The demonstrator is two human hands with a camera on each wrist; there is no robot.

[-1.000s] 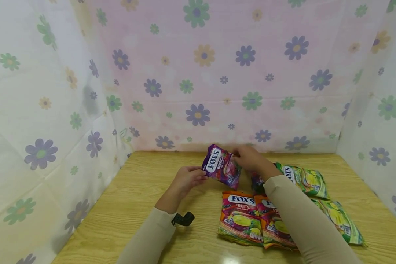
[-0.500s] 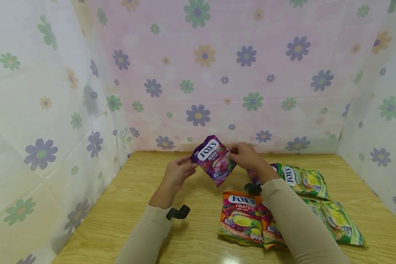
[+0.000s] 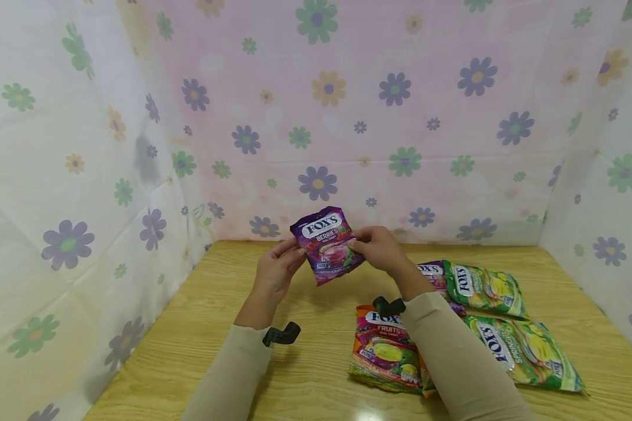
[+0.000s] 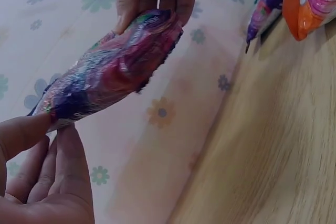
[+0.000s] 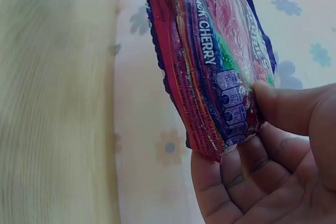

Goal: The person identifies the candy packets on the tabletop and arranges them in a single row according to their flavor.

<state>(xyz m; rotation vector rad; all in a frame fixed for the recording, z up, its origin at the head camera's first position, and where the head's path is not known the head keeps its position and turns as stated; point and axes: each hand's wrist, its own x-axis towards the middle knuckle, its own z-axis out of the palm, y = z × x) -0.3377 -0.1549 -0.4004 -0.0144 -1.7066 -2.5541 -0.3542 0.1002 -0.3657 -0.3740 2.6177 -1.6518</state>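
Observation:
A purple Fox's Berries candy bag [image 3: 327, 248] is held up above the table, front face toward the head camera and slightly tilted. My left hand [image 3: 277, 270] pinches its left edge between thumb and fingers. On the opposite edge, my right hand [image 3: 380, 250] grips the bag with the thumb on its front face. The left wrist view shows the bag [image 4: 105, 74] side-on, spanning both hands. In the right wrist view the bag's lower end [image 5: 205, 98] carries the words "black cherry", and the right fingers [image 5: 257, 156] support it from behind.
On the wooden table [image 3: 189, 327] lie other candy bags: an orange Fruits bag [image 3: 384, 356], a second one mostly hidden by the right sleeve, another purple bag [image 3: 433, 275], and two green bags [image 3: 487, 287] at the right. Flowered cloth [image 3: 368, 169] encloses the back and sides.
Both hands have moved left with the purple candy bag and raised it a little. The bag has turned from steeply tilted to nearly upright. More of the other purple bag now shows.

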